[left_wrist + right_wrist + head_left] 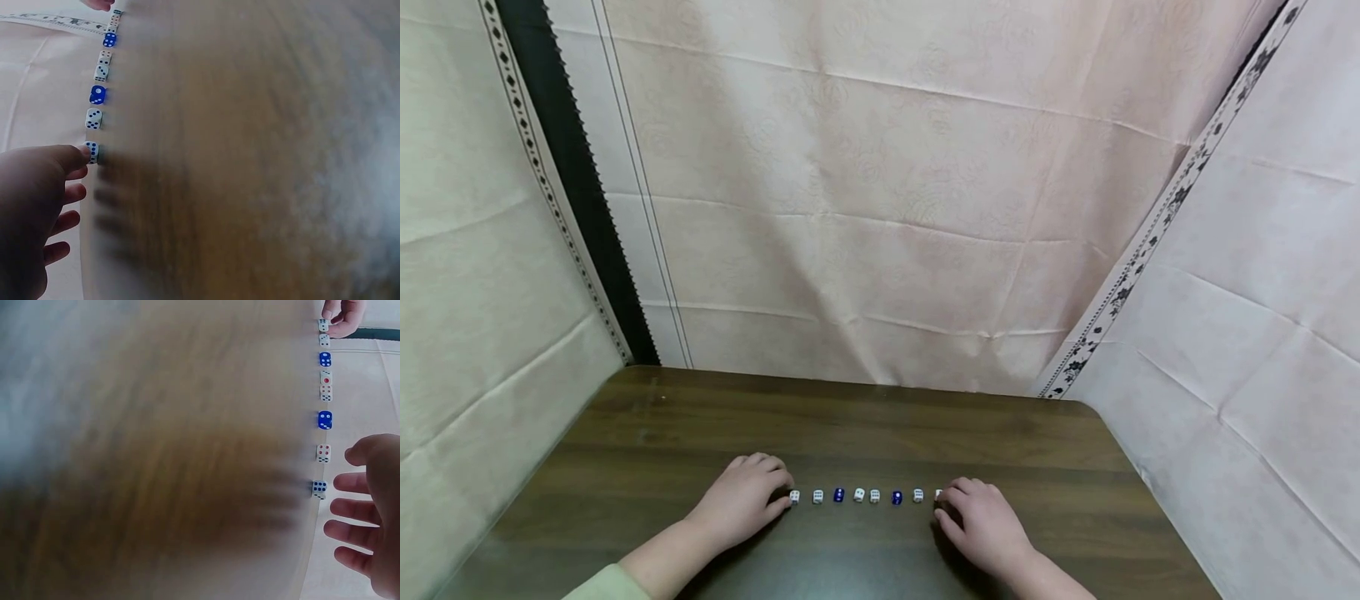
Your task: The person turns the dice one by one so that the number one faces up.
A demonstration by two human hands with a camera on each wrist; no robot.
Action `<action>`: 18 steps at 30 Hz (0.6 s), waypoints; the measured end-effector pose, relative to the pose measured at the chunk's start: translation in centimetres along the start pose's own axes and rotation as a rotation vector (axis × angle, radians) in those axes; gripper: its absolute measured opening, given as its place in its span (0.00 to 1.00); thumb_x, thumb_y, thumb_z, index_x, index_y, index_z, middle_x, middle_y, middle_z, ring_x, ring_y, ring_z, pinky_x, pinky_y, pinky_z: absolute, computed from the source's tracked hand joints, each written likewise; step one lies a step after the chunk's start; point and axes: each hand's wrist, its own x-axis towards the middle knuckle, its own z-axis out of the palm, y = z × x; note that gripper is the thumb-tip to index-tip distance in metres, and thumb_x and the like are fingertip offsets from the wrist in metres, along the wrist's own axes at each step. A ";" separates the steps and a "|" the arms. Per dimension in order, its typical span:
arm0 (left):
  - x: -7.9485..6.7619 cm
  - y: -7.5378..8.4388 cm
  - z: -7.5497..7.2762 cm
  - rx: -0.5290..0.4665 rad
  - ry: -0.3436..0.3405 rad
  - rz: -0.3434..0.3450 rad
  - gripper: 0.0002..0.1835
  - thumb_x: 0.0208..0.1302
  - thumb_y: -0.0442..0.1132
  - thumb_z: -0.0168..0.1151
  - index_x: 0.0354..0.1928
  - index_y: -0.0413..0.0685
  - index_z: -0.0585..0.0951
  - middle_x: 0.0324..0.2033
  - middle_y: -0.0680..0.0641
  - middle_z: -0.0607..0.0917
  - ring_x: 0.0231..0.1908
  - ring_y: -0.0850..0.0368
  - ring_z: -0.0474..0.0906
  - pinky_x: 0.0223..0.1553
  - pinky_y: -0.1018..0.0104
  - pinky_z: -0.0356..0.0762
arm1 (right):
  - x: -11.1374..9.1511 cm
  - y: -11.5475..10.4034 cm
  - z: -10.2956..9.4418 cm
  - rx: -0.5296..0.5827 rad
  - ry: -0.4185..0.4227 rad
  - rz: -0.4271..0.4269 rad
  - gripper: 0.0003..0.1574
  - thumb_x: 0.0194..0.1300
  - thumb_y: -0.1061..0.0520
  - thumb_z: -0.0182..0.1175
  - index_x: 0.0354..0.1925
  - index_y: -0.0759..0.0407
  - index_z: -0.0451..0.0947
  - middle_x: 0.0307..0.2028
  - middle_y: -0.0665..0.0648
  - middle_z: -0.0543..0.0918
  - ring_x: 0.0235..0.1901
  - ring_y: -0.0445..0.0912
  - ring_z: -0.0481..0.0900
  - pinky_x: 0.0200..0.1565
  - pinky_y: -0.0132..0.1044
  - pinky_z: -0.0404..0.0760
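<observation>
1. Eight small dice [859, 495] stand in a single row on the desk [850, 425], running side to side, roughly along its far edge and well in from its left and right edges.
2. Six dice are white; the two blue dice [838, 495] sit third from the left and third from the right. The fourth and fifth dice stand very close together, while the others have clearer gaps.
3. At the end toward the desk's left edge, the left hand [741, 500] pinches the left-end die [794, 497] between thumb and index finger; its remaining fingers are spread behind the die.
4. At the end toward the desk's right edge, the right hand [985, 525] is beside the right-end die [319, 487]. Its fingers are loosely extended and apart, gripping nothing, with the index fingertip just beside the die.
5. A pale green sleeve [610, 585] covers part of the left forearm, over the near left part of the desk.
6. Beyond the far edge hangs a creased back cloth [850, 208]. A left cloth [475, 250], next to a dark strip [580, 192], and a right cloth [1262, 292], with a flowered border [1180, 196], flank the desk's side edges.
</observation>
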 end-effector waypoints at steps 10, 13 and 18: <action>0.1 0.2 0.0 -0.017 -0.013 -0.001 0.04 0.63 0.50 0.68 0.35 0.62 0.85 0.40 0.58 0.82 0.49 0.54 0.77 0.55 0.45 0.71 | 0.4 0.5 -0.5 0.011 -0.023 0.016 0.06 0.63 0.48 0.67 0.36 0.48 0.84 0.36 0.42 0.81 0.39 0.40 0.79 0.42 0.45 0.77; 0.1 0.2 0.1 -0.014 -0.010 0.000 0.04 0.63 0.49 0.68 0.35 0.62 0.85 0.40 0.58 0.82 0.49 0.54 0.77 0.55 0.46 0.71 | 0.6 0.7 -0.7 0.007 -0.031 0.014 0.07 0.63 0.48 0.67 0.36 0.49 0.84 0.36 0.42 0.81 0.38 0.40 0.79 0.41 0.45 0.77; 0.1 0.2 0.3 -0.014 -0.008 -0.003 0.04 0.62 0.49 0.68 0.35 0.61 0.84 0.41 0.57 0.83 0.49 0.53 0.77 0.55 0.46 0.72 | 0.9 0.9 -0.8 -0.022 -0.032 -0.002 0.06 0.61 0.49 0.68 0.35 0.49 0.84 0.35 0.43 0.81 0.38 0.40 0.78 0.40 0.44 0.76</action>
